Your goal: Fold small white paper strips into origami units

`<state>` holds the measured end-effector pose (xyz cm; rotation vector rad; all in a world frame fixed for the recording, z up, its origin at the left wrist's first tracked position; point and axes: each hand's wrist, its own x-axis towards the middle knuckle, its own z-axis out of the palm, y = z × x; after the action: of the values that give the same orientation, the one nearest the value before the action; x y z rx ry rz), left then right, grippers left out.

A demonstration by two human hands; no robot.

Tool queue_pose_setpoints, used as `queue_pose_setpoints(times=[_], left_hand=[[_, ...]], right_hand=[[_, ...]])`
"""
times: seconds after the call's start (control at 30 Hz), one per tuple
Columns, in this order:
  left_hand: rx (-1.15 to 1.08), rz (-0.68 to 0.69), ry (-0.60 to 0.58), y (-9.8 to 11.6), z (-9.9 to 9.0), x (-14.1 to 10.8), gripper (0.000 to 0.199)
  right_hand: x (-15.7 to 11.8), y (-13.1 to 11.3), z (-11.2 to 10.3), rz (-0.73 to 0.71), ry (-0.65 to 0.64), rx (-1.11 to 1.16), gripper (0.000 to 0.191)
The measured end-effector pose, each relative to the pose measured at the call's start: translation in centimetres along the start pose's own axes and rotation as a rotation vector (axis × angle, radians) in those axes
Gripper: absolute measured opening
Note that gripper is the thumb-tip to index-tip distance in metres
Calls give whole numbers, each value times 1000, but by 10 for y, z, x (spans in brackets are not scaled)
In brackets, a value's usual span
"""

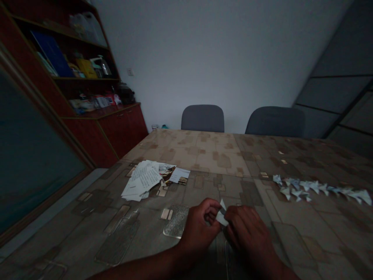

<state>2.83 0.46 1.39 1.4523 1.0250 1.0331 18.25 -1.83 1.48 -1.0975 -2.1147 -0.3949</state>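
Note:
A small piece of folded white paper [222,218] is pinched between my two hands, just above the near part of the table. My left hand [201,222] grips it from the left with thumb and curled fingers. From the right, my right hand [247,229] closes on its other side, and its fingertips cover part of the paper. One pointed tip of the paper sticks up between the hands. To the right lies a cluster of several small folded paper pieces [314,187], pointed in shape. A loose pile of printed paper sheets [142,179] lies to the left.
A patterned cloth covers the table [192,151]. Two grey chairs, a left one [203,118] and a right one [275,120], stand at the far edge before a pale wall. A red-brown cabinet [116,134] with filled shelves stands at the left.

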Motion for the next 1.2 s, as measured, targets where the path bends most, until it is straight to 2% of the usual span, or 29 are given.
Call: queue_pose_setpoints(times=[0.13,0.23,0.47,0.6,0.73,1.2], left_hand=[[54,45,-8,0,0,-2,36],[85,8,-4,-1,1,-2,34],[55,-21,24,-4,4,-3,30],[-31,14,6,-6,4,-5,20],[-20,36,30,-6,4,-5,17],[-23,97,-10,-1,3,-9,15]], right_hand=[[0,0,1,14,-7,21,18],[1,1,2,29,-21,14,17],[0,-2,0,-24,48,6,17],[0,-2,1,30,26,55,15],[-1,-1,1,85,-7,87,16],[0,-5,-1,1,90,68,14]])
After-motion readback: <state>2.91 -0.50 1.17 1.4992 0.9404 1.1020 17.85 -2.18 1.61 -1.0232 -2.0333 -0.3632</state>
